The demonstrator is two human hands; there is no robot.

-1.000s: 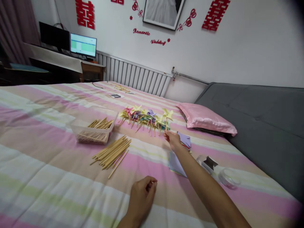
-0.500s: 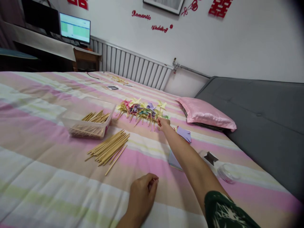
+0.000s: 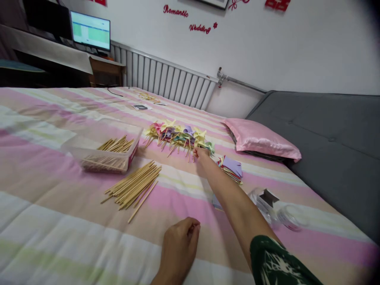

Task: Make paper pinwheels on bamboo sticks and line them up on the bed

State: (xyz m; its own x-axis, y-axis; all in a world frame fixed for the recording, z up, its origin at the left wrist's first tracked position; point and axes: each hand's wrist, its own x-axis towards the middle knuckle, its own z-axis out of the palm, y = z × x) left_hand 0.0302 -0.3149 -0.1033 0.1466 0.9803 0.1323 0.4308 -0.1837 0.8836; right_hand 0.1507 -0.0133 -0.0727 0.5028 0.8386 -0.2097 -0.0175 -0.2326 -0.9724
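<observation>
My right hand [image 3: 201, 153] reaches far forward, fingers closed at the stick of a yellow paper pinwheel [image 3: 200, 135]. That pinwheel is at the right end of a row of colourful pinwheels [image 3: 175, 134] lying on the bed, sticks toward me. Close to me, my left hand [image 3: 180, 245] rests above the striped bedding with fingers curled in. Whatever may be between its fingertips is hidden. Left of it lies a loose bundle of thin wooden sticks [image 3: 136, 184]. Beyond my right forearm sits a stack of cut coloured paper [image 3: 232, 166].
A clear plastic box [image 3: 130, 138] of sticks stands at left. Under my forearm, bluish paper [image 3: 216, 202] shows partly. A small open box [image 3: 267, 198] and a round clear container [image 3: 288, 217] lie at right. A pink pillow [image 3: 263, 140] leans by the grey headboard [image 3: 335, 150].
The yellow pinwheel has come down slightly onto the right end of the row with my right hand. My left hand has barely moved. The view has tilted down a little.
</observation>
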